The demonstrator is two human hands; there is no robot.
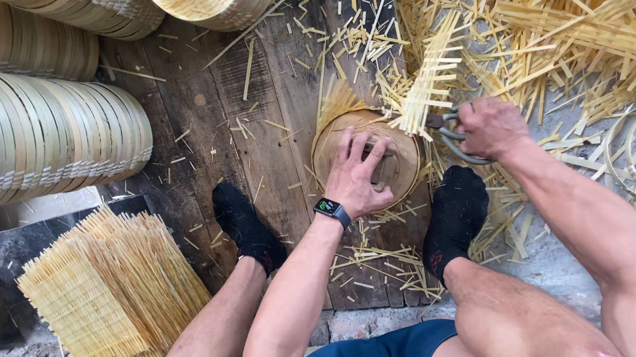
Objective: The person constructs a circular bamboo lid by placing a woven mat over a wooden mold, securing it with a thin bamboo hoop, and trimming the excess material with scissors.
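Under the left hand (355, 176), pressed flat, sat a light, springy bamboo steamer ring (404, 162), best held by its rim; the right hand (492, 127) gripped shears (451, 139), trimming brittle slats (424, 94).

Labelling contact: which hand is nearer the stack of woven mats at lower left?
Left. The left hand presses on the round frame mid-board, closer to the mat stack. The right hand grips shears further right, beyond the frame.

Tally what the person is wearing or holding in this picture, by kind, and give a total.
Black socks: 2
Wristwatch: 1
Shears, in the right hand: 1
Round bamboo frame, under the left hand: 1
Total: 5
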